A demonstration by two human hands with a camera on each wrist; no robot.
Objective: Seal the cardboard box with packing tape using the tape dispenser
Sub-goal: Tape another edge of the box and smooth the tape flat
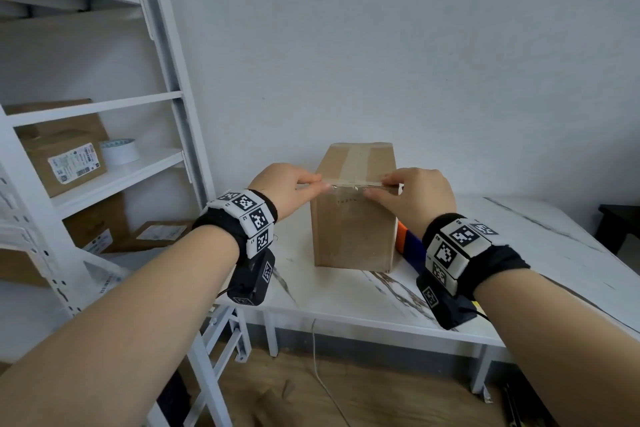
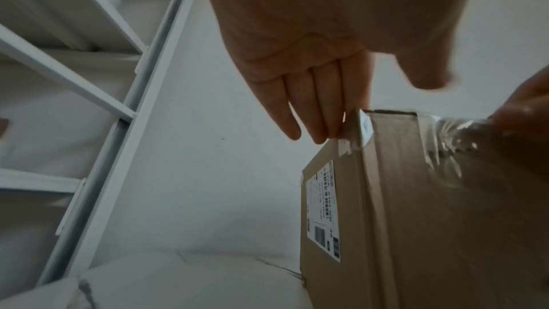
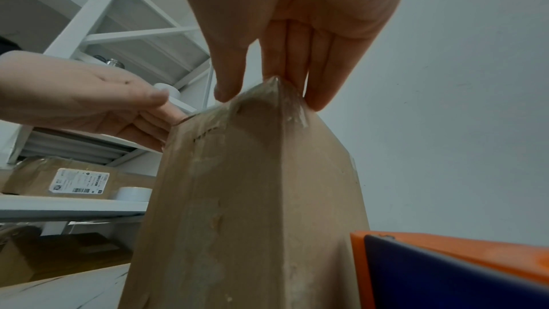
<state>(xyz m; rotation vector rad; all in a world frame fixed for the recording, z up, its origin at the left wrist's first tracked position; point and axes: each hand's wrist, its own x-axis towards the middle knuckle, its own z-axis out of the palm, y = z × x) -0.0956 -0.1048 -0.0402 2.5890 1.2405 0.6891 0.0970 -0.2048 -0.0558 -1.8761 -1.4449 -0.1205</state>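
A tall brown cardboard box (image 1: 353, 229) (image 2: 415, 196) (image 3: 252, 196) stands upright on the white marble table (image 1: 519, 253). A strip of clear packing tape (image 1: 349, 186) (image 2: 445, 140) (image 3: 267, 95) runs across its near top edge, and another strip lies along the top seam. My left hand (image 1: 317, 182) (image 2: 297, 55) touches the box's top left corner with straight fingers. My right hand (image 1: 379, 187) (image 3: 297, 20) presses the tape at the top right corner, thumb on the front face and fingers over the edge. The orange and blue tape dispenser (image 1: 410, 244) (image 3: 445, 267) lies right of the box, partly hidden by my right wrist.
A white metal shelf unit (image 1: 166, 97) stands at the left, close to the table. It holds labelled cardboard boxes (image 1: 65, 149) and a white tape roll (image 1: 119, 150). A dark piece of furniture (image 1: 620, 225) sits at the far right. The wall is right behind the box.
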